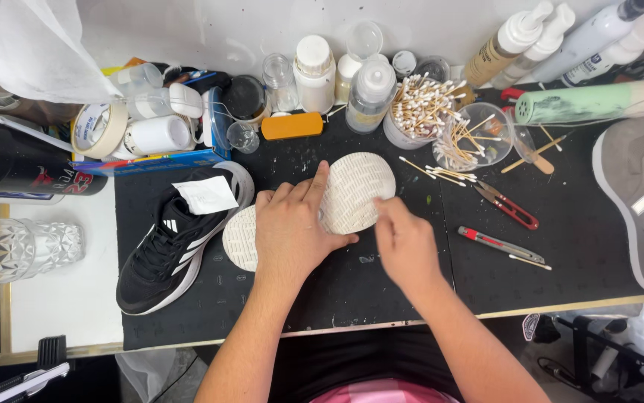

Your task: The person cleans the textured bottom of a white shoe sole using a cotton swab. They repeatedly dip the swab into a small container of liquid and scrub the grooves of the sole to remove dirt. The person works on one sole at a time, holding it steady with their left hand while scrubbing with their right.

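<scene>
Left hand (pixel 290 231) grips and largely hides the upturned white sole (pixel 352 192); right hand (pixel 404 242) fingertips pinched at its edge, contents indiscernible, above black mat (pixel 382 291).

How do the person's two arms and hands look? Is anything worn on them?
Both forearms are bare up to the bottom edge of the picture: no sleeves show. The left hand and the right hand wear no gloves, and no ring, watch or bracelet is visible. The fingers are uncovered too.

Two hands (pixel 292 231) worked over one upturned white-soled shoe (pixel 352 190); two more shoes, one black (pixel 169 246) and one grey (pixel 639 201), and two red-handled cutters (pixel 507 205) lay on one black mat (pixel 576 246).
</scene>
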